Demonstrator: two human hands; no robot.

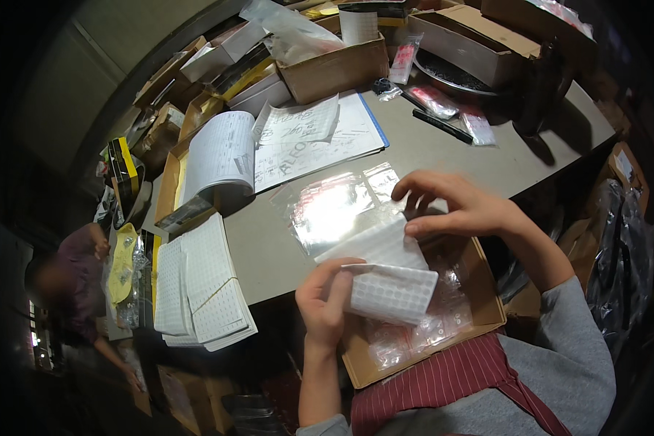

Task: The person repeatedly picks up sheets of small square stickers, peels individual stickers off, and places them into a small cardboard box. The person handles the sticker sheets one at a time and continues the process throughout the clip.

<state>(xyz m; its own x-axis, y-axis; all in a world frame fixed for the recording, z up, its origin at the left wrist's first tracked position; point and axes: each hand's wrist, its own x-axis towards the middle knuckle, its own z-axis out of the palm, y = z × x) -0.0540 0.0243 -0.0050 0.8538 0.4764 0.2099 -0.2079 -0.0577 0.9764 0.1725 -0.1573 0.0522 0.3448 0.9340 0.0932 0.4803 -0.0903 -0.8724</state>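
A white sheet of small round stickers [392,291] is bent over, held above an open cardboard box. My left hand [323,301] is closed on its left side, thumb in front. The sheet's upper part [378,243] slants up toward my right hand [450,207]. There my right thumb and curled fingers close on the upper edge; the fingertips are partly hidden. In the cardboard box [490,291], at my lap, lie several small clear plastic bags [450,323]. More clear zip bags [330,211] with red edges lie on the table just beyond the sheet, bright with glare.
Stacked printed sheets [200,283] with a rubber band sit at the table's left edge. Beyond are a curled paper pad [218,156], a blue-edged clipboard [370,120], a black marker [442,126] and cardboard boxes [334,69]. Another person [76,291] is at the far left.
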